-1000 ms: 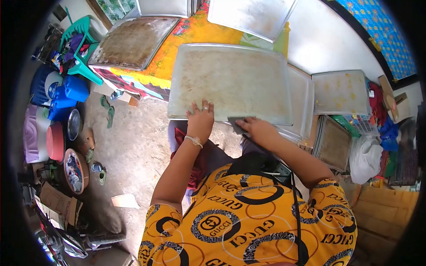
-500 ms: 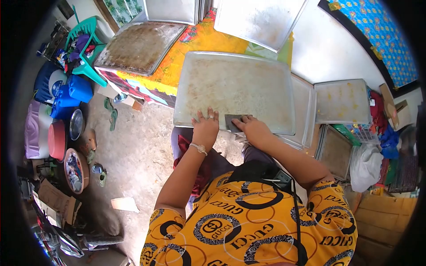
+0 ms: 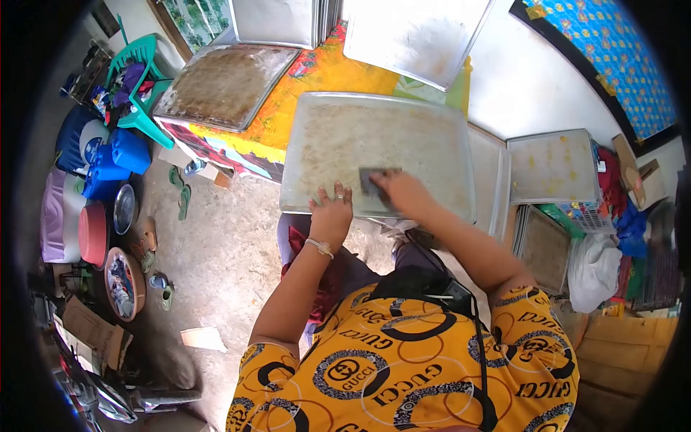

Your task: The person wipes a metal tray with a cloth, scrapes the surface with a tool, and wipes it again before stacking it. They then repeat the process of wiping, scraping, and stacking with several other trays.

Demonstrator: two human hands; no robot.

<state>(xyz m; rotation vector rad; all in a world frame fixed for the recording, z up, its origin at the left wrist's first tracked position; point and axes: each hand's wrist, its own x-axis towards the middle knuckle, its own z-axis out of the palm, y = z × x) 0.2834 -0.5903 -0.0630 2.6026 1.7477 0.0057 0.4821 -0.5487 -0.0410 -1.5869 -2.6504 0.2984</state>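
Observation:
A large metal baking tray (image 3: 417, 137), stained brown in patches, lies before me with its far side by the table and its near edge above my lap. My left hand (image 3: 332, 216) rests on its near edge, fingers spread flat and holding nothing. In my right hand (image 3: 404, 193), somewhat blurred, is a dark grey square that looks like sandpaper (image 3: 368, 181). It is pressed against the tray's surface near the middle, partly covered by my fingers.
On the table's yellow cloth (image 3: 345, 72) lies a browned tray (image 3: 227, 83); another tray (image 3: 417, 36) leans behind. More trays (image 3: 551, 169) stand at right beside a white plastic bag (image 3: 594, 266). A green chair (image 3: 144, 54), blue jugs (image 3: 129, 147) and basins are on the left.
My right hand has moved the sandpaper away from the tray's near edge, slightly left and toward its middle. My left hand stays on the near edge.

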